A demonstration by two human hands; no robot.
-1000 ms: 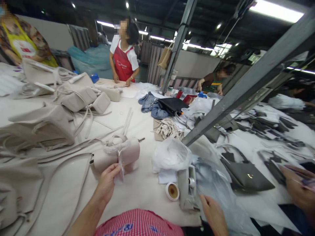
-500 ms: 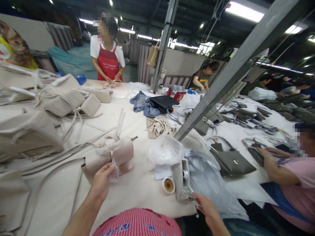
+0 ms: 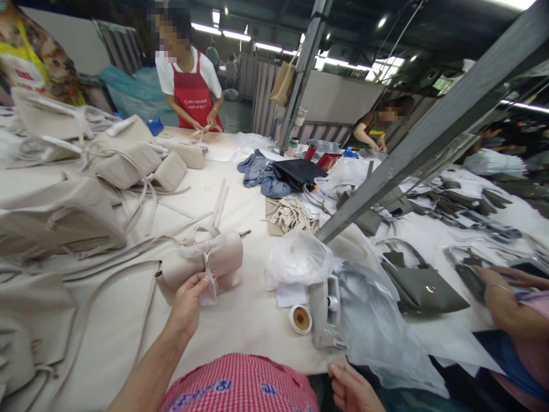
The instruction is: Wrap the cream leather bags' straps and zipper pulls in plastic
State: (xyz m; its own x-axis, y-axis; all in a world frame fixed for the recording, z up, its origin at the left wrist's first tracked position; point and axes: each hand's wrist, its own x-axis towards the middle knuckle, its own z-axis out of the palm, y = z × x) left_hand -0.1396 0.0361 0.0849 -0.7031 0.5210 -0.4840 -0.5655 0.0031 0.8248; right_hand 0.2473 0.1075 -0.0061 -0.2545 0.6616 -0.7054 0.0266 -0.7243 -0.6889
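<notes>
Blue characters (image 3: 222, 386) mark the apron (image 3: 242, 372); left hand (image 3: 187, 309) pinches bag's (image 3: 228, 254) wrapping (image 3: 209, 294)

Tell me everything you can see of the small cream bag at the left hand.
The small cream bag lies on the pale table, smooth and leather-like, with a rounded body. Whitish wrapping covers part of its top, near a looped handle. The left hand pinches a translucent piece at its front.

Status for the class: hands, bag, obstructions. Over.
Left hand pinching translucent strip on beige bag. Right hand near table edge, grip unclear. Round tub, pale box between bag and right hand.
</notes>
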